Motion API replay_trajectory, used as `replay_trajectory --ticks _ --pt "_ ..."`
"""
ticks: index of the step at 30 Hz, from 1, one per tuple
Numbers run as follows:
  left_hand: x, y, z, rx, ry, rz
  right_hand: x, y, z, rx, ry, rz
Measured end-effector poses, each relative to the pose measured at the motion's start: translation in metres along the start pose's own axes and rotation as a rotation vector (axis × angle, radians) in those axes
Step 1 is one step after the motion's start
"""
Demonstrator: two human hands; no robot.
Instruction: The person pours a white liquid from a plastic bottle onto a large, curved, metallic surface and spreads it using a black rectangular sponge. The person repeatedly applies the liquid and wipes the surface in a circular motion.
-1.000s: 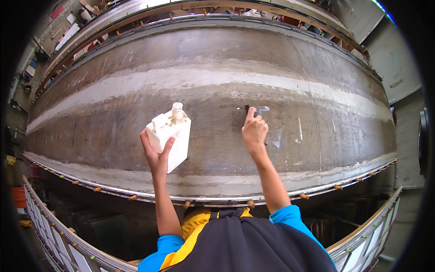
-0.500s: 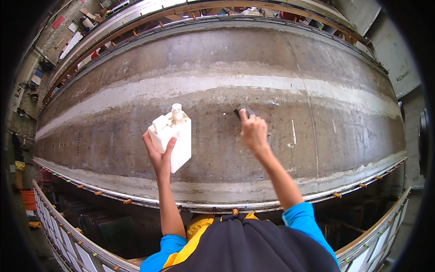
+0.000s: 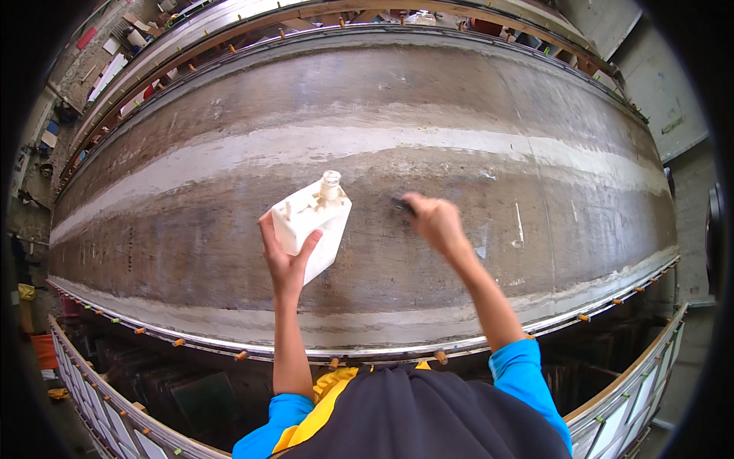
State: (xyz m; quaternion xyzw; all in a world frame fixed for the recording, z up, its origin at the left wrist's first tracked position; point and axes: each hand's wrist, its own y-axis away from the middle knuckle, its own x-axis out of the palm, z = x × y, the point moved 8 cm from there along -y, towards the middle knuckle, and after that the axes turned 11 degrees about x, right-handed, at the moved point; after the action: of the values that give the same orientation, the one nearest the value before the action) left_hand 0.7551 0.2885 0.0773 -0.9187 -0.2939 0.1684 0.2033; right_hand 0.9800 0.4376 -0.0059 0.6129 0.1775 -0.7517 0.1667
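My left hand [image 3: 288, 256] is closed round the side of a white plastic jug [image 3: 325, 233], thumb on the near face. The jug has an uncapped-looking neck and is tilted above the long table [image 3: 191, 252]. To its right, my right hand [image 3: 437, 222] grips a small dark flat tool [image 3: 404, 205] near the table's brown-grey, stained top; the fingers hide most of it, so its exact kind cannot be made out. A pale band [image 3: 306, 145] runs lengthwise across the top beyond both hands.
Orange pegs [image 3: 441, 356] line the table's near edge. Dark panels [image 3: 202, 402] stand below that edge, between pale slatted frames [image 3: 107, 405] at lower left and right. Another long table [image 3: 283, 23] lies beyond. Assorted clutter covers the floor at far left.
The jug has moved right with my left hand and tilts more to the right. My right hand has turned and shifted slightly, keeping the dark tool. The table view has shifted a little.
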Motion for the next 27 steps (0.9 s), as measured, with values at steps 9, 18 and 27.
replay_trajectory --ticks 9,18,27 --pt "-0.008 -0.017 0.004 0.081 -0.055 0.172 -0.049 0.001 -0.027 -0.148 -0.181 -0.320" --pt "0.001 -0.029 0.005 0.105 -0.052 0.243 -0.086 0.028 -0.077 0.011 -0.137 -0.218" --pt "0.072 -0.023 -0.014 0.352 -0.353 0.436 -0.054 0.097 -0.044 0.095 -0.171 -0.400"
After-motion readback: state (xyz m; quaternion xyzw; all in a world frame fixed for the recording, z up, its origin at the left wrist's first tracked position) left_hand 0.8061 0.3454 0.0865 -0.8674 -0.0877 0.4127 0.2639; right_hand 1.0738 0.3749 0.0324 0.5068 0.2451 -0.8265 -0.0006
